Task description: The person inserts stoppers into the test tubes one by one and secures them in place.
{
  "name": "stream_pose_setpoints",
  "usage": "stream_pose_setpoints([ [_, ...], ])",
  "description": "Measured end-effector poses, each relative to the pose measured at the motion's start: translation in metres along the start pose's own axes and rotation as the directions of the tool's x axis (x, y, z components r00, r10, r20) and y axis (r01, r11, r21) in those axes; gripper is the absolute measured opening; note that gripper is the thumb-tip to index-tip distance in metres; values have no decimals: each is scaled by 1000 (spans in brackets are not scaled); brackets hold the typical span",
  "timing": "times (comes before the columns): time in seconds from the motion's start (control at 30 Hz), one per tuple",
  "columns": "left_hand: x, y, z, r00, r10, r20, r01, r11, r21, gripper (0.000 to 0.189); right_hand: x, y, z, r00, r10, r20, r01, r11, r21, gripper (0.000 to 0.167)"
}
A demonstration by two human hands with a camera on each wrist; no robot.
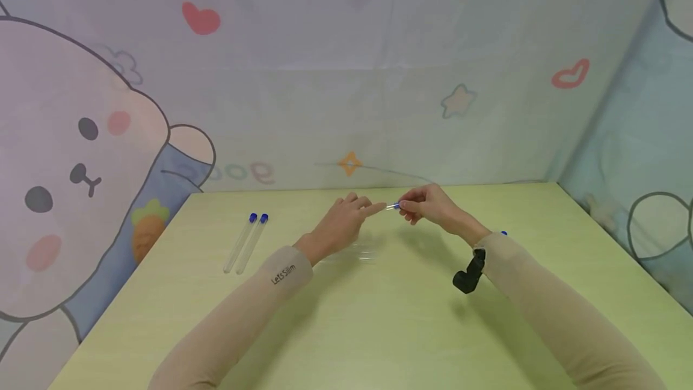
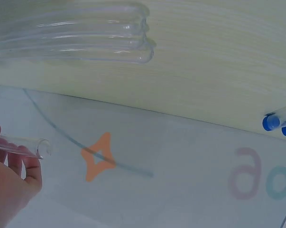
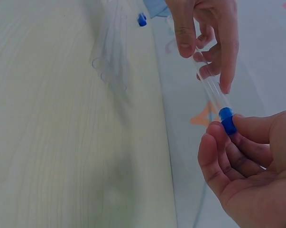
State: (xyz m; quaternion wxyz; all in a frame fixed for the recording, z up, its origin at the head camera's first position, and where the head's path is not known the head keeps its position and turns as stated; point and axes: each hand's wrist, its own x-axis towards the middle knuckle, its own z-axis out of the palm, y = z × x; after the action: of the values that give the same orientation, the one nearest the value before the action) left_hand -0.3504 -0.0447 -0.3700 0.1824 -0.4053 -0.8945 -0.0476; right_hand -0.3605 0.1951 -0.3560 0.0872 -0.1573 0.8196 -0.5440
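Note:
Between my hands, above the table, is a clear test tube (image 3: 215,91) with a blue cap (image 3: 227,121) at its mouth. My left hand (image 1: 342,221) grips the tube's body with thumb and fingers. The tube's rounded end (image 2: 42,148) pokes out of that grip in the left wrist view. My right hand (image 1: 430,206) pinches the cap between thumb and fingertips. Below the left hand, several uncapped test tubes (image 2: 86,35) lie side by side on the table, partly hidden by that hand in the head view.
Two capped test tubes (image 1: 246,247) lie parallel on the left of the pale yellow table (image 1: 379,342). A small blue piece (image 1: 503,233) shows just beyond the right sleeve, mostly hidden. A printed cloth backdrop (image 1: 303,95) stands along the table's far edge.

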Motion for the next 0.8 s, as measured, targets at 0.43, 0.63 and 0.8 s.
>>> stream_pose_setpoints([
  [0.43, -2, 1, 1, 999, -26, 24, 27, 999, -27, 66, -1, 1, 0, 1000, -4, 9, 4, 1000, -31, 28],
  [0.63, -3, -3, 2, 997, -67, 30, 67, 998, -15, 67, -1, 2, -3, 1000, -2, 2, 2, 997, -80, 33],
  [0.8, -7, -11, 2, 993, -107, 38, 108, 994, -21, 70, -3, 4, -7, 1000, 5, -2, -5, 989, -146, 34],
])
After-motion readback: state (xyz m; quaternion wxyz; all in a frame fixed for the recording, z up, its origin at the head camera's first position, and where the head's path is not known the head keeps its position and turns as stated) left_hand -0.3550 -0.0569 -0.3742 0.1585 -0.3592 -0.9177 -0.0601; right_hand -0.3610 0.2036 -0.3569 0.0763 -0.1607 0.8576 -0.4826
